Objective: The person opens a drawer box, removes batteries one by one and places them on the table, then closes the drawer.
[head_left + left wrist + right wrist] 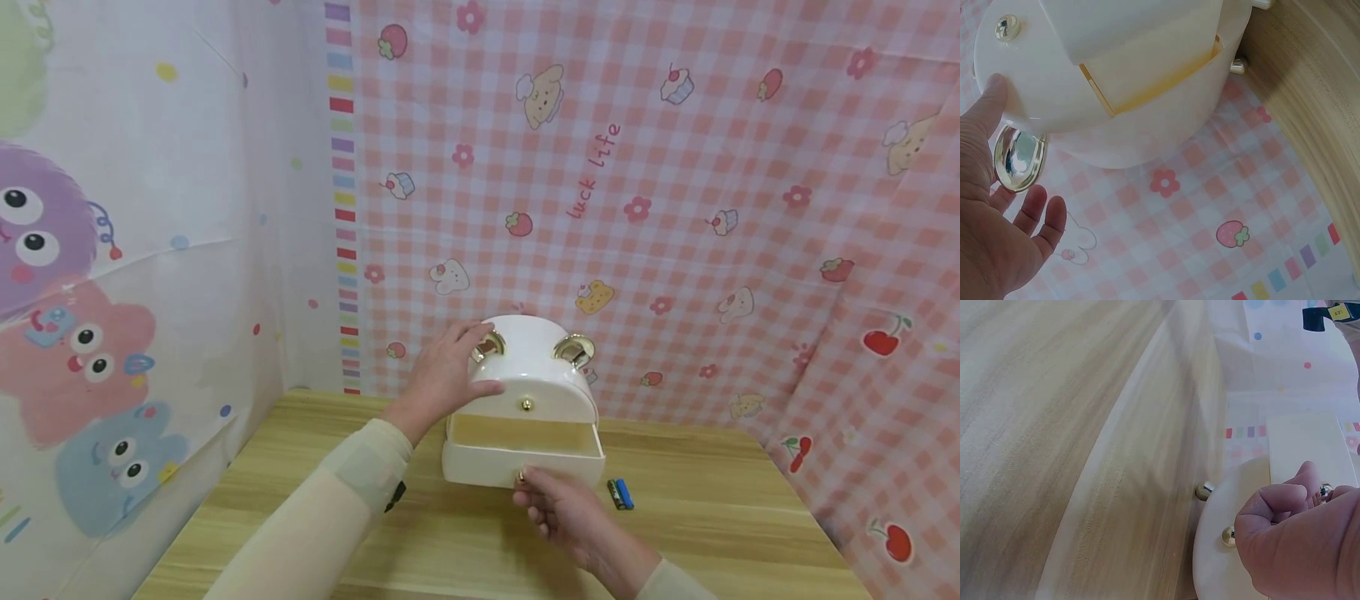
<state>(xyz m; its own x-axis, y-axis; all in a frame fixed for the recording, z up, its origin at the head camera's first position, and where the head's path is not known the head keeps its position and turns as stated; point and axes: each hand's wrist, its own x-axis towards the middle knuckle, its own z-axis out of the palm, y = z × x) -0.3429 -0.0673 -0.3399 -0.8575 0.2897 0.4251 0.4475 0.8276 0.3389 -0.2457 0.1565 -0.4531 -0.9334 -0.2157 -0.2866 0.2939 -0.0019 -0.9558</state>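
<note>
A white round-topped drawer box with gold ear-like pieces stands on the table. Its lower drawer is pulled out, and the part of the inside that shows holds nothing. With thumb and fingertips my right hand pinches the gold knob on that drawer's front. My left hand holds the box at its left gold piece, thumb on the white front and fingers around the gold. Above the open drawer, another gold knob sits on the upper front.
Two small batteries, one blue, lie on the wooden table right of the drawer. Behind the box hangs a pink checked cloth; a white cartoon-print cloth covers the left side. Beside the left sleeve shows a small dark thing.
</note>
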